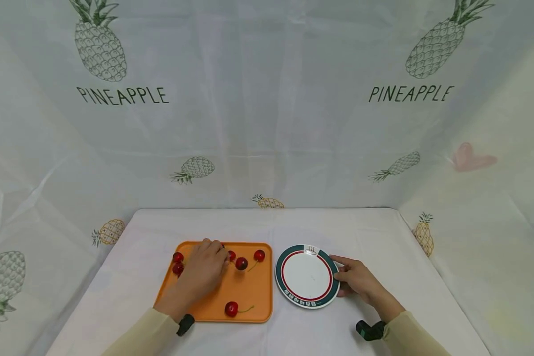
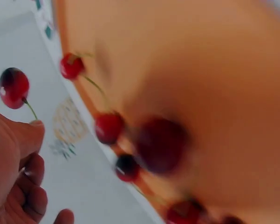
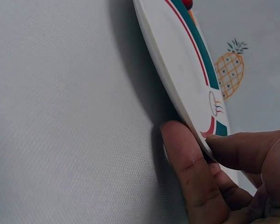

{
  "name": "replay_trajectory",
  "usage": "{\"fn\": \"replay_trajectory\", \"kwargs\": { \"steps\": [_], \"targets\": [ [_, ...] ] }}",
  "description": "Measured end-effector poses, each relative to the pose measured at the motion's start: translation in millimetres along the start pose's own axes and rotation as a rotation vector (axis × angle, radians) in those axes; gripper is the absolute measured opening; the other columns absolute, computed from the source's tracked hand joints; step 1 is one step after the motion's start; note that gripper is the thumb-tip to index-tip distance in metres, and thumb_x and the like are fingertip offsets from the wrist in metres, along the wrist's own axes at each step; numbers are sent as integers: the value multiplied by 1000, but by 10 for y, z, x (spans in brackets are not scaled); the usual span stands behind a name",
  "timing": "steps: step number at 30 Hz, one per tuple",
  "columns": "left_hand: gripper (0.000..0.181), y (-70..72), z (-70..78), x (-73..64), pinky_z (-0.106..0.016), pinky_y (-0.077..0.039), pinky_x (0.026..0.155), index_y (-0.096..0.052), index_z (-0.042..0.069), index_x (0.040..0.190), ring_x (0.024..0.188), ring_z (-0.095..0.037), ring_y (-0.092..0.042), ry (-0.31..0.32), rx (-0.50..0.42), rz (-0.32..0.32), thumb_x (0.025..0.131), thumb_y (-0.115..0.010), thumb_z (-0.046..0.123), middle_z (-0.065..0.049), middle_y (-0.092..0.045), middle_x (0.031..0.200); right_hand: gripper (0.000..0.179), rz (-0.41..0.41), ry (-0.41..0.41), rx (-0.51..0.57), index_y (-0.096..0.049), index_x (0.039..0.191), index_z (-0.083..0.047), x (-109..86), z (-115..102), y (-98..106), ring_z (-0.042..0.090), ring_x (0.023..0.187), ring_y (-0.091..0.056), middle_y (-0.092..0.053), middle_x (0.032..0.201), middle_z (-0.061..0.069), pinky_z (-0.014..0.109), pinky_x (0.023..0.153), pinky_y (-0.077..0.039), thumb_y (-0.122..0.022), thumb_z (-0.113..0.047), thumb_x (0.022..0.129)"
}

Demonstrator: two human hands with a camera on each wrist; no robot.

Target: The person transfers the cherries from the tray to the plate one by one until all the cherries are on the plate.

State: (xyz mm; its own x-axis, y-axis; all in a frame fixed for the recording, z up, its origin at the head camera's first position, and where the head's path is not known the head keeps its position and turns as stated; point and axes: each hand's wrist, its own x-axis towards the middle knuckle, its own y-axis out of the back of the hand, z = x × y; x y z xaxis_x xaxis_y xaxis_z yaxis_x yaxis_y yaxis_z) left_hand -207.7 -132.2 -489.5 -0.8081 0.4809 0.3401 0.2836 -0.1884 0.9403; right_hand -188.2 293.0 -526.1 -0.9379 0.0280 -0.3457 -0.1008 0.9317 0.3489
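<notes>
Over the far left part of an orange tray (image 1: 249, 289), my left hand (image 1: 204, 269) pinches the stem of a dark red cherry (image 2: 14, 88) between thumb and fingers. In the head view that hand hides this cherry and part of the tray. Several more cherries (image 2: 109, 127) lie on the tray around the hand. My right hand (image 1: 358, 281) holds the right rim of a round white plate (image 1: 307, 277) with a green band and a red ring. In the right wrist view the thumb (image 3: 237, 148) is on the plate's upper face, with a finger (image 3: 188, 163) at its underside.
One cherry with a long stem (image 1: 232, 309) lies near the tray's front edge, another (image 1: 259, 255) by the far right corner. Tray and plate sit side by side on a white-covered table (image 1: 338, 227). Pineapple-printed cloth (image 1: 267, 123) hangs behind and at both sides.
</notes>
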Motion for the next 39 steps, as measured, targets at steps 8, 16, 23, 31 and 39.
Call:
{"fn": "replay_trajectory", "kwargs": {
  "steps": [8,16,23,31,39],
  "targets": [
    [15,-108,479,609,-41,-40,81,-71,8,98,90,-26,-45,4,31,-94,101,-73,23,-4,-55,91,59,18,-7,-7,-54,154,-7,4,-1,-14,25,68,-66,-58,98,15,40,63,-62,-66,2,97],
    [21,-335,950,957,-40,-44,87,-73,8,116,96,-25,-45,62,81,-254,104,-67,25,-5,-58,98,59,16,-11,-1,-53,154,-8,-4,-12,-25,25,68,-66,-58,99,16,41,64,-62,-65,3,97],
    [29,-469,1300,1088,-39,-46,88,-73,9,119,95,-24,-46,33,97,-305,102,-70,32,-4,-59,98,59,13,-10,-3,-53,154,-8,-1,-13,-13,25,68,-66,-58,101,16,41,63,-62,-65,4,97],
    [30,-675,1538,1139,-39,-46,88,-73,10,123,97,-23,-47,3,97,-317,104,-65,33,-4,-60,101,59,13,-8,-9,-54,154,-9,-17,-22,-11,25,67,-66,-59,100,16,41,62,-62,-65,3,97],
    [34,-742,1636,1155,-39,-47,92,-72,10,127,100,-23,-48,-8,95,-336,105,-65,34,-4,-62,107,59,8,-9,13,-53,154,-8,-24,-17,-8,25,66,-67,-60,100,16,41,62,-62,-63,4,97]
  ]
}}
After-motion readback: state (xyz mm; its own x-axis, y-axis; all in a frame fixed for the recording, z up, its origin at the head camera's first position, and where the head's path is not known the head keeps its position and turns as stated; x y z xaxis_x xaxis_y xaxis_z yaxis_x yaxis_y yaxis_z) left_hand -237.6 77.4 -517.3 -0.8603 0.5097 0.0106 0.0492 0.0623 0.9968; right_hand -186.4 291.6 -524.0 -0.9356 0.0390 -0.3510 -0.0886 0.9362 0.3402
